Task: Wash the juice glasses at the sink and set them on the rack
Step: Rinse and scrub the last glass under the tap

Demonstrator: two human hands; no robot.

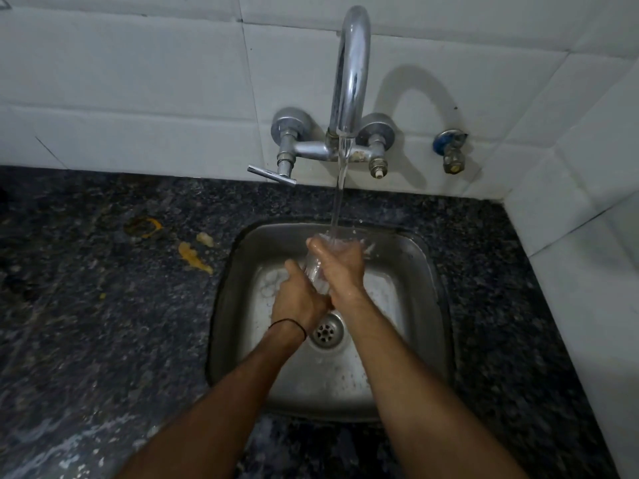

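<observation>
I see the juice glass (316, 271) held betw. both hands over the sink (425, 271), rim up under the tap (349, 70) stream. My right hand (340, 267) wraps its upper part, fingers curled round it; left hand (297, 299) grips the lower part. Sink walls close on all sides, open room above the drain (326, 331). Orange spill (195, 257) on the counter (86, 305) left of the sink.

Clear glass tumbler (315, 271), brushed steel sink (425, 271), speckled polished stone counter (103, 305).
</observation>
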